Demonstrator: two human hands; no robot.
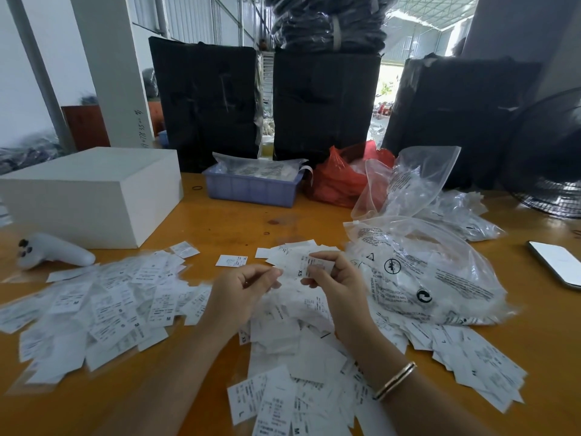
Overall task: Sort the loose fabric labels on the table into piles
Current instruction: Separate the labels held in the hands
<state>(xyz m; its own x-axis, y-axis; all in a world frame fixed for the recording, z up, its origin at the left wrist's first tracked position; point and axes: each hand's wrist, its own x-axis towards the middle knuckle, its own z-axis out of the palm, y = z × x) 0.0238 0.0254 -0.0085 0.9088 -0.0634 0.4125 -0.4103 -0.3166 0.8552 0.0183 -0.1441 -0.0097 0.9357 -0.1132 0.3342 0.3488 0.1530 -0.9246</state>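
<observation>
Head view, progress: sorting looks partly done; labels [103,305] spread left of the hands, more lie loose beneath and right, beside a bag [418,278].
Head view, hands: left hand [243,287] and right hand [334,278] pinch an XS label [298,272] between them above the table [239,221].
</observation>
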